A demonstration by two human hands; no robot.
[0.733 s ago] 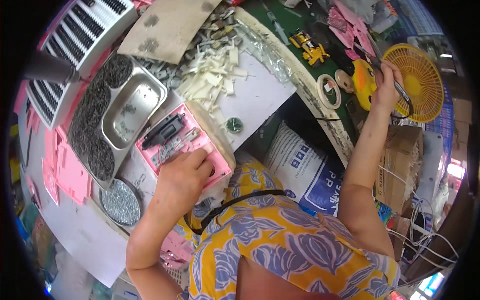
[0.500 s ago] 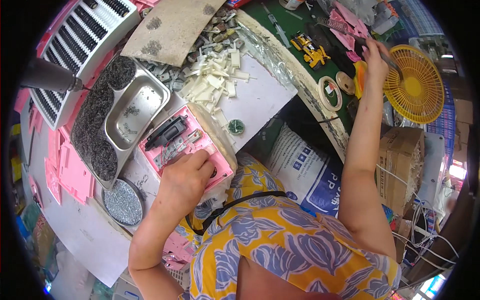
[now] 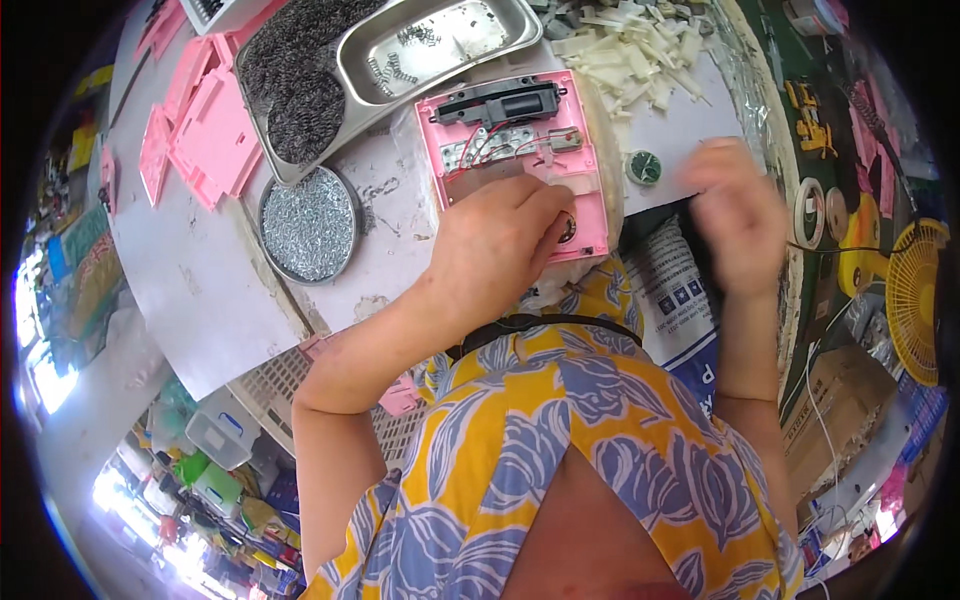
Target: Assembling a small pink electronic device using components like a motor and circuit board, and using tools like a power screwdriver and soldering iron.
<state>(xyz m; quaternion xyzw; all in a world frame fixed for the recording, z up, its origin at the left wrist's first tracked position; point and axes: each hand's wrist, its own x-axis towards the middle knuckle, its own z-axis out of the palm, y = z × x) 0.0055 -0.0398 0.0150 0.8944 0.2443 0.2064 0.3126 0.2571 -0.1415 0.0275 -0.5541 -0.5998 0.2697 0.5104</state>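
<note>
Swinging back from the yellow grille [image 3: 915,300], my right hand [image 3: 740,215] now hangs blurred to the right of the pink casing [image 3: 592,212], apart from it; from where I sit, I cannot tell whether it grips anything. That puts 2 hands near the casing instead of 1. My left hand [image 3: 500,232] stays over the casing's near part, thumb and fingers bunched together, whatever they pinch hidden. The casing lies open, right of the small silver pieces [image 3: 308,225], with 1 black module [image 3: 525,103] along its far side.
</note>
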